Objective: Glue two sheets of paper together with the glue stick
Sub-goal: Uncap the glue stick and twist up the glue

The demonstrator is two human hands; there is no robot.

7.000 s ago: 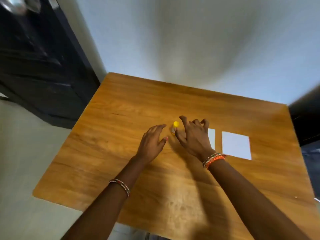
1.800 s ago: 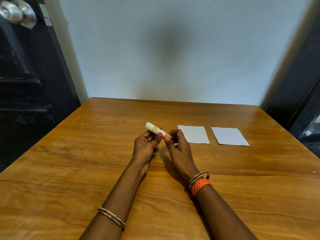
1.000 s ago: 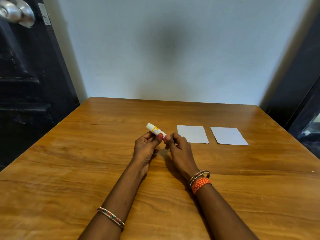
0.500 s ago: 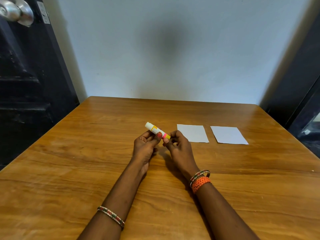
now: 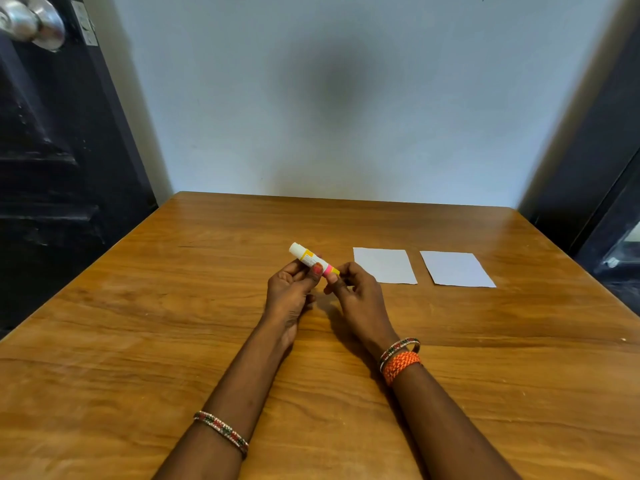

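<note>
A white glue stick [image 5: 309,258] with yellow and pink bands is held just above the wooden table [image 5: 173,323], tilted up to the left. My left hand [image 5: 292,289] pinches its body between thumb and fingers. My right hand [image 5: 356,296] grips its yellow lower end with the fingertips. Two small white sheets of paper lie flat side by side to the right: the nearer sheet [image 5: 384,265] and the farther sheet [image 5: 455,269], a narrow gap between them.
A pale wall stands behind the table's far edge. A dark door [image 5: 52,168] with a metal knob [image 5: 31,20] is at the left. Dark furniture [image 5: 609,202] borders the table's right side.
I picked the glue stick up off the table; both hands now hold it. In the last second my right fingers shifted slightly along its lower end, uncovering the pink band.
</note>
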